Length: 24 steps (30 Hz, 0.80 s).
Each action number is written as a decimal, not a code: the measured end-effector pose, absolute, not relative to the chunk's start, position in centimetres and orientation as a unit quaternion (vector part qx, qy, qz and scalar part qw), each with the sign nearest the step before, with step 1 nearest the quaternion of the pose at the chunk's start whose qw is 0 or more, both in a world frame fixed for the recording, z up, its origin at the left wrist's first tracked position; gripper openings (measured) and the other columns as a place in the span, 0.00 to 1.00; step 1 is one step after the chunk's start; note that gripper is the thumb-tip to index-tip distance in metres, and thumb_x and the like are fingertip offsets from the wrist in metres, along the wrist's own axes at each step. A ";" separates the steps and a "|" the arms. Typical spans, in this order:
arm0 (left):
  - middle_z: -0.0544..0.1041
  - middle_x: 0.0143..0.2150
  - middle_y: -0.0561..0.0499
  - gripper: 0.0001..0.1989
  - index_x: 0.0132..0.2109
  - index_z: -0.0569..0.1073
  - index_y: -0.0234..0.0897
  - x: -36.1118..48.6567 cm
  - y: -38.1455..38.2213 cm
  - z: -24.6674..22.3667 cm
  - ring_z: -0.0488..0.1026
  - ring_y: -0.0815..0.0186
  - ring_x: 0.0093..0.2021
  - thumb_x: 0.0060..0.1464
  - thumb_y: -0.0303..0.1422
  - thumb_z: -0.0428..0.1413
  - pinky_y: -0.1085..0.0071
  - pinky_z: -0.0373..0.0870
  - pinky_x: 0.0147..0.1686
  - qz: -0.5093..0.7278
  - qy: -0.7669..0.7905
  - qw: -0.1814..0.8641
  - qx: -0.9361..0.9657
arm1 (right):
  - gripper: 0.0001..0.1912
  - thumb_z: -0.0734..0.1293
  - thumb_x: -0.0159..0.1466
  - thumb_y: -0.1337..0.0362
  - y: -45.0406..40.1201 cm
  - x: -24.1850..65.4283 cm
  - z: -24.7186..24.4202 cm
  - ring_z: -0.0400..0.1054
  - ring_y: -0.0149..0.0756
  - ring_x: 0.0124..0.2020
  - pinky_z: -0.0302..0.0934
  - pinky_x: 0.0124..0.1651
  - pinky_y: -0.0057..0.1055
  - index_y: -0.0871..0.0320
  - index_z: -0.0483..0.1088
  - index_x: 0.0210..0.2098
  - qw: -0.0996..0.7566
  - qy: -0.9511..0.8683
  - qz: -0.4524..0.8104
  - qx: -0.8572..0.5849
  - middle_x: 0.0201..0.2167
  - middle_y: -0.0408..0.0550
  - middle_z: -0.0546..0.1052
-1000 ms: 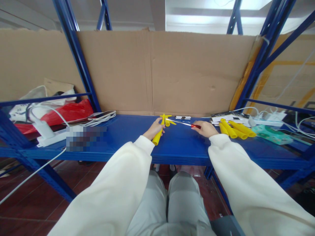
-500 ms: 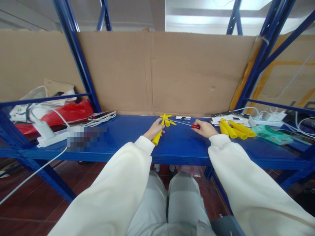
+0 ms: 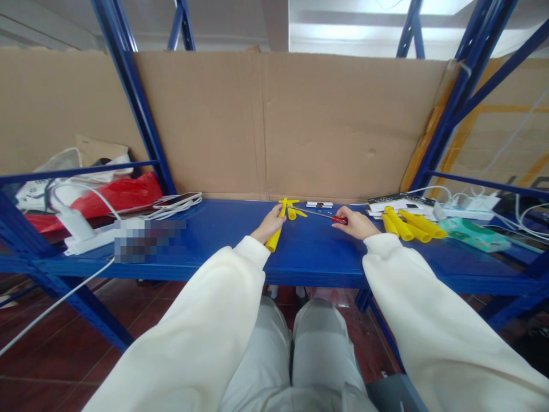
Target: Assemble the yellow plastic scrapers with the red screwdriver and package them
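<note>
My left hand (image 3: 270, 225) is closed around a yellow plastic part (image 3: 273, 240) with a tapered tube and a cross-shaped top. In my right hand (image 3: 359, 224) is the red handle of a screwdriver (image 3: 339, 220). Its long metal shaft points left, and the tip reaches the top of the yellow part beside my left fingers. Just behind lies a second yellow part (image 3: 292, 213) on the blue shelf. Tiny metal pieces, too small to name, lie near a small white and dark item (image 3: 319, 204).
Several yellow tubes (image 3: 412, 226) lie at the right, by papers (image 3: 401, 205) and a green packet (image 3: 476, 234). White power strips (image 3: 98, 236) with cables sit at the left and far right. Cardboard (image 3: 266, 126) stands behind the blue shelf (image 3: 231, 229), between blue posts.
The fingers of my right hand have shifted slightly on the red handle, which has moved a little to the left. My left hand stays in place on the yellow part.
</note>
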<state>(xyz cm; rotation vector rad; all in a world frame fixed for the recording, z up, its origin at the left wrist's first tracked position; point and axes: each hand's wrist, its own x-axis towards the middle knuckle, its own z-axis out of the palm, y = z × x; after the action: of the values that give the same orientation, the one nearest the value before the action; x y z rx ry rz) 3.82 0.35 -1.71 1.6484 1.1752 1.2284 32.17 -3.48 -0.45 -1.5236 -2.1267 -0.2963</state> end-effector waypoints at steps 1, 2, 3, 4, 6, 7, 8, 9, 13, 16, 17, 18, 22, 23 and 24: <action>0.72 0.62 0.39 0.28 0.64 0.63 0.34 3.8 0.5 -1.8 0.70 0.59 0.60 0.56 0.21 0.53 0.66 0.65 0.58 0.478 0.455 0.382 0.647 | 0.09 0.67 0.61 0.58 -3.4 32.2 -0.5 0.75 0.41 0.34 0.60 0.32 0.30 0.53 0.69 0.40 0.249 -0.778 -0.113 -0.566 0.34 0.48 0.81; 0.72 0.62 0.39 0.28 0.64 0.63 0.34 3.8 0.6 -1.9 0.70 0.59 0.60 0.56 0.21 0.53 0.65 0.65 0.58 0.477 0.451 0.385 0.649 | 0.08 0.67 0.62 0.59 -3.4 32.2 -0.5 0.74 0.41 0.33 0.59 0.31 0.30 0.53 0.68 0.39 0.247 -0.776 -0.116 -0.569 0.33 0.47 0.80; 0.72 0.62 0.39 0.28 0.64 0.63 0.33 3.8 0.7 -2.0 0.70 0.58 0.60 0.56 0.21 0.53 0.64 0.64 0.59 0.478 0.449 0.386 0.649 | 0.07 0.66 0.62 0.59 -3.4 32.2 -0.5 0.74 0.40 0.32 0.58 0.30 0.29 0.53 0.68 0.38 0.245 -0.776 -0.119 -0.569 0.32 0.47 0.80; 0.71 0.62 0.38 0.29 0.64 0.63 0.33 3.8 0.9 -2.1 0.70 0.58 0.60 0.56 0.21 0.53 0.63 0.64 0.59 0.480 0.447 0.385 0.649 | 0.06 0.66 0.62 0.59 -3.4 32.2 -0.5 0.73 0.40 0.31 0.57 0.30 0.29 0.53 0.68 0.37 0.245 -0.776 -0.123 -0.568 0.31 0.46 0.80; 0.71 0.63 0.37 0.29 0.65 0.63 0.32 3.8 1.3 -2.3 0.69 0.56 0.60 0.56 0.22 0.54 0.62 0.63 0.60 0.484 0.445 0.384 0.649 | 0.05 0.65 0.63 0.58 -3.5 32.2 -0.4 0.73 0.39 0.31 0.56 0.30 0.29 0.53 0.68 0.36 0.246 -0.778 -0.128 -0.565 0.31 0.46 0.79; 0.70 0.63 0.36 0.29 0.64 0.63 0.31 3.8 1.5 -2.4 0.69 0.56 0.61 0.56 0.22 0.55 0.61 0.63 0.60 0.486 0.443 0.384 0.648 | 0.06 0.65 0.63 0.58 -3.6 32.1 -0.4 0.73 0.39 0.31 0.56 0.30 0.29 0.53 0.68 0.35 0.245 -0.780 -0.129 -0.562 0.30 0.46 0.79; 0.70 0.63 0.35 0.29 0.64 0.63 0.31 3.7 1.7 -2.5 0.70 0.55 0.60 0.56 0.23 0.56 0.61 0.65 0.59 0.487 0.442 0.385 0.648 | 0.06 0.65 0.64 0.58 -3.7 32.1 -0.3 0.73 0.39 0.31 0.56 0.30 0.29 0.53 0.69 0.35 0.243 -0.782 -0.129 -0.559 0.30 0.47 0.79; 0.70 0.63 0.35 0.29 0.64 0.63 0.31 3.7 1.8 -2.6 0.71 0.55 0.59 0.56 0.24 0.56 0.62 0.66 0.57 0.486 0.440 0.388 0.648 | 0.07 0.64 0.64 0.57 -3.8 32.0 -0.2 0.73 0.39 0.31 0.57 0.31 0.29 0.53 0.69 0.34 0.240 -0.785 -0.129 -0.556 0.31 0.47 0.79; 0.69 0.64 0.35 0.30 0.65 0.62 0.32 3.7 1.8 -2.5 0.76 0.59 0.47 0.57 0.26 0.57 0.67 0.73 0.44 0.474 0.442 0.403 0.646 | 0.09 0.63 0.65 0.57 -4.0 32.0 -0.1 0.73 0.40 0.33 0.59 0.33 0.31 0.53 0.71 0.35 0.240 -0.796 -0.128 -0.540 0.34 0.49 0.80; 0.68 0.65 0.36 0.29 0.66 0.61 0.34 3.7 1.4 -2.3 0.77 0.64 0.40 0.58 0.24 0.55 0.70 0.73 0.38 0.472 0.452 0.404 0.640 | 0.08 0.64 0.65 0.57 -3.8 32.1 -0.3 0.74 0.40 0.34 0.59 0.34 0.30 0.53 0.71 0.37 0.250 -0.793 -0.127 -0.542 0.35 0.49 0.80; 0.68 0.65 0.36 0.29 0.67 0.60 0.34 3.8 1.2 -2.3 0.77 0.65 0.39 0.58 0.24 0.54 0.71 0.73 0.37 0.473 0.456 0.405 0.636 | 0.08 0.65 0.64 0.57 -3.6 32.1 -0.3 0.74 0.40 0.34 0.59 0.33 0.30 0.53 0.70 0.38 0.250 -0.788 -0.125 -0.549 0.34 0.48 0.80; 0.68 0.65 0.35 0.30 0.67 0.60 0.34 3.8 1.2 -2.2 0.77 0.66 0.39 0.58 0.23 0.54 0.72 0.73 0.36 0.474 0.458 0.406 0.633 | 0.08 0.66 0.63 0.57 -3.5 32.2 -0.4 0.74 0.40 0.33 0.59 0.32 0.30 0.53 0.70 0.39 0.248 -0.782 -0.124 -0.558 0.34 0.48 0.80; 0.67 0.66 0.34 0.30 0.67 0.61 0.33 3.9 1.1 -2.2 0.77 0.67 0.38 0.58 0.22 0.54 0.74 0.73 0.34 0.476 0.453 0.414 0.630 | 0.07 0.66 0.62 0.58 -3.4 32.3 -0.5 0.73 0.40 0.32 0.56 0.30 0.29 0.53 0.67 0.38 0.235 -0.772 -0.130 -0.576 0.32 0.46 0.79; 0.66 0.66 0.35 0.30 0.67 0.61 0.33 3.9 1.1 -2.2 0.76 0.67 0.39 0.58 0.22 0.54 0.75 0.72 0.34 0.476 0.451 0.416 0.630 | 0.06 0.66 0.63 0.58 -3.5 32.2 -0.4 0.73 0.40 0.32 0.55 0.30 0.29 0.53 0.67 0.38 0.234 -0.773 -0.135 -0.574 0.32 0.46 0.79; 0.67 0.66 0.35 0.30 0.66 0.61 0.34 3.9 1.1 -2.1 0.76 0.68 0.39 0.58 0.22 0.54 0.75 0.72 0.34 0.476 0.449 0.417 0.630 | 0.06 0.65 0.63 0.58 -3.6 32.2 -0.4 0.73 0.40 0.32 0.55 0.30 0.29 0.53 0.67 0.37 0.233 -0.774 -0.139 -0.572 0.32 0.46 0.79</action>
<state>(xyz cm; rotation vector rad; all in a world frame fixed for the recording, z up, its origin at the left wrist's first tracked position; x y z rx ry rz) 3.89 1.08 -2.15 1.5817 1.1272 1.1948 32.17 -3.56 -0.38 -1.5714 -2.1272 -0.3822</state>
